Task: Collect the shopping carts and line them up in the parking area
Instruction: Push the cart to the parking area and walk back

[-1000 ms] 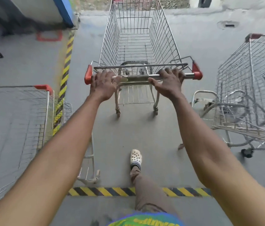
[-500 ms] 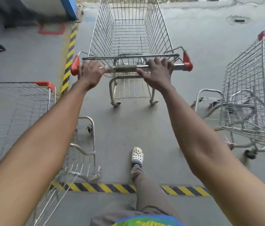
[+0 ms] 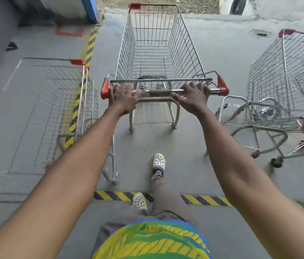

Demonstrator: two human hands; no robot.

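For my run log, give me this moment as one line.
both hands grip handle | left hand | right hand | silver wire shopping cart with red handle caps | parked carts either side

you stand in a shop's outdoor cart bay: wire shopping carts (image 3: 158, 53), hazard-striped tape (image 3: 166, 198) on concrete floor (image 3: 222, 62).

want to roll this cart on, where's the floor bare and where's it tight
Bare floor lies ahead and right of the held cart, up to the back curb. It is tight on both sides: the left cart by the striped line, and the right carts.
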